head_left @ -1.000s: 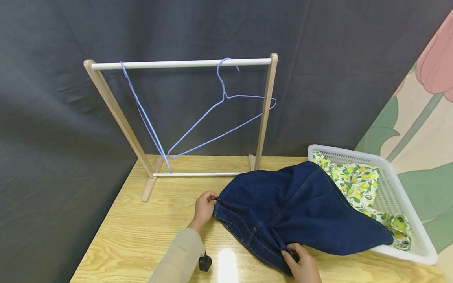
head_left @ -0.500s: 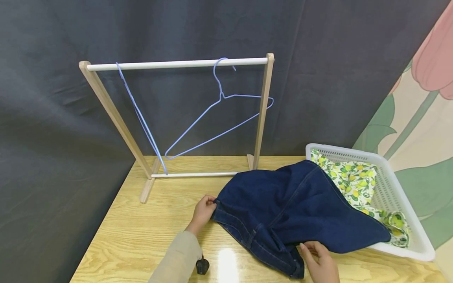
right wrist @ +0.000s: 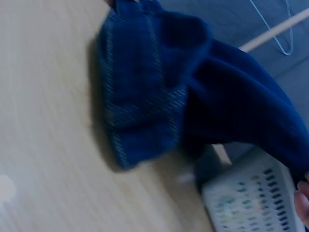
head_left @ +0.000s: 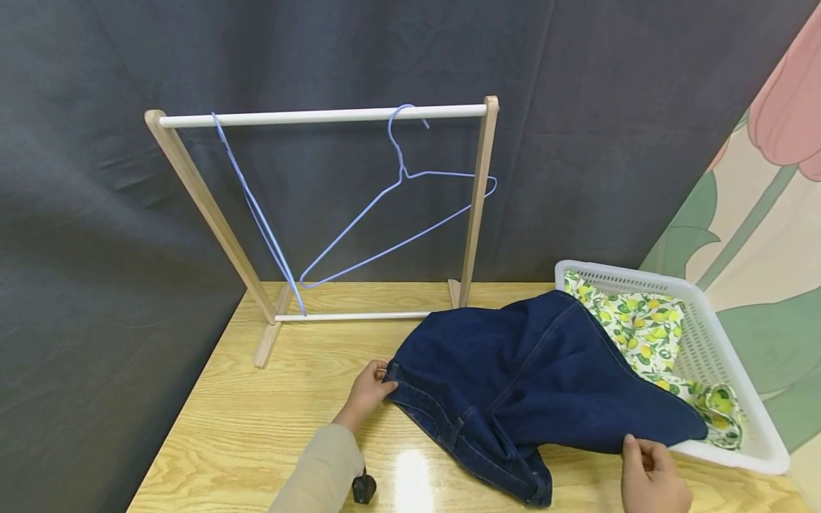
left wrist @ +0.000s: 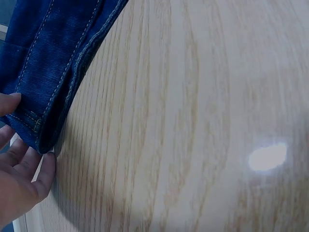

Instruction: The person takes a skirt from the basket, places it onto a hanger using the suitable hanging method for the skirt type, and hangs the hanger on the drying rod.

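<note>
A dark blue denim garment [head_left: 513, 370] with a stitched waistband and belt loops lies spread over the table, its far end over the basket; I cannot tell whether it is a skirt or trousers. My left hand [head_left: 368, 392] pinches the waistband's left corner, thumb on top; in the left wrist view the fingers [left wrist: 43, 174] curl below the denim [left wrist: 53, 63]. At the lower right edge, close to the basket, my right hand [head_left: 654, 477] pinches the cloth between thumb and curled fingers. Only its fingertips [right wrist: 301, 198] enter the right wrist view, beside the denim [right wrist: 145, 82].
A wooden rack [head_left: 477, 214] with a white top rail [head_left: 308, 117] stands behind, carrying blue hangers [head_left: 385, 253]. At right is a white perforated basket [head_left: 737, 356] holding lemon-print cloth [head_left: 641, 324]. A small black object [head_left: 363, 489] hangs by my left sleeve [head_left: 321, 470].
My right hand has let go of the waistband's near end and moved right along the garment to its lower edge by the basket. My left hand stays at the corner, its thumb now farther over the waistband.
</note>
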The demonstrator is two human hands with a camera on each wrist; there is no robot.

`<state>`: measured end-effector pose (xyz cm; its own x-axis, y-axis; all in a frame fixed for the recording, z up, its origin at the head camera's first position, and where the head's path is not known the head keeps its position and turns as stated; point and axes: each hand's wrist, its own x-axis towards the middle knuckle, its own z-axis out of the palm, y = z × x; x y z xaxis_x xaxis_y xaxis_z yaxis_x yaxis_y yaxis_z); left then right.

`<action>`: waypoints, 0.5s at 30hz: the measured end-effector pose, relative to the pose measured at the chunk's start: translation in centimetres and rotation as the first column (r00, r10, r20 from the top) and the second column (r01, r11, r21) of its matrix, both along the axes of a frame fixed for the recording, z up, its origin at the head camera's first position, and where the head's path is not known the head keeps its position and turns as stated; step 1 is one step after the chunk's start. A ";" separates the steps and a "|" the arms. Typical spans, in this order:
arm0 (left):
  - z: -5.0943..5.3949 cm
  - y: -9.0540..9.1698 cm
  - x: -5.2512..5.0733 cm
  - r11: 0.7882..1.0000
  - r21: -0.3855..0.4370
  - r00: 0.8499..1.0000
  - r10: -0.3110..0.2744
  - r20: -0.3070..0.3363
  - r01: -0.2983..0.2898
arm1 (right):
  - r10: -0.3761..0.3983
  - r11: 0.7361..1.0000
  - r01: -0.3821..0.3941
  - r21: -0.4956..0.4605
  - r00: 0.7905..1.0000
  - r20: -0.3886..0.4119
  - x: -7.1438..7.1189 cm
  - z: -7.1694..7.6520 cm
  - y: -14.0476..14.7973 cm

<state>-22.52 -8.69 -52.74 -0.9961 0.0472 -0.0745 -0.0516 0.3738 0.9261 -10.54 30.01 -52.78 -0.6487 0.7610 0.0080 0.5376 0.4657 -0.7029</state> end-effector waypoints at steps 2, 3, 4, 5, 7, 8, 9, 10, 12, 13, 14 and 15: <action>0.0 0.0 0.0 1.000 -0.003 1.000 -0.007 0.009 0.007 | 0.030 1.000 -0.030 -0.005 0.999 0.012 0.4 3.2 -0.5; -0.1 0.0 0.1 1.000 -0.004 1.000 -0.010 0.010 0.010 | 0.055 0.998 -0.055 0.003 0.998 0.011 0.5 4.6 -0.7; -0.1 -0.1 0.1 1.000 -0.008 1.000 -0.013 0.010 0.013 | 0.086 0.996 -0.086 0.026 0.996 -0.003 0.7 5.8 -0.9; -0.1 -0.1 0.1 1.000 -0.009 1.000 -0.012 0.011 0.013 | 0.120 0.992 -0.119 0.052 0.993 -0.014 0.7 6.8 -1.0; -0.2 -0.1 0.1 1.000 -0.022 1.000 -0.013 -0.002 0.013 | 0.157 0.983 -0.156 0.100 0.988 0.002 0.7 8.1 -0.8; -0.3 -0.1 0.1 0.999 -0.036 1.000 -0.015 -0.013 0.015 | 0.171 0.978 -0.172 0.114 0.985 0.019 0.6 8.5 -0.6; -0.3 -0.2 0.1 0.998 -0.054 1.000 -0.016 -0.022 0.015 | 0.186 0.974 -0.190 0.126 0.982 0.041 0.5 8.8 -0.4; -0.3 -0.2 0.1 0.997 -0.080 0.999 -0.019 -0.031 0.017 | 0.198 0.967 -0.206 0.150 0.978 0.067 0.4 9.0 0.0; -0.3 -0.2 0.1 0.991 -0.130 0.999 -0.022 -0.032 0.018 | 0.208 0.956 -0.229 0.181 0.970 0.130 0.1 9.0 0.9; -0.3 -0.2 0.2 0.988 -0.155 0.999 -0.026 -0.028 0.021 | 0.207 0.950 -0.238 0.201 0.965 0.163 0.0 8.9 1.3; -0.3 -0.3 0.2 0.983 -0.179 0.999 -0.035 -0.024 0.030 | 0.206 0.944 -0.244 0.220 0.961 0.182 -0.2 8.8 1.8; -0.3 -0.3 0.2 0.979 -0.198 0.999 -0.040 -0.014 0.037 | 0.203 0.939 -0.248 0.237 0.959 0.199 -0.4 8.7 2.3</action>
<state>-22.29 -8.95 -53.02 -0.9951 0.0718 -0.0680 -0.0173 0.5511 0.8342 -10.91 32.32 -44.07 -0.8120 0.5807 0.0587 0.4973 0.7409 -0.4513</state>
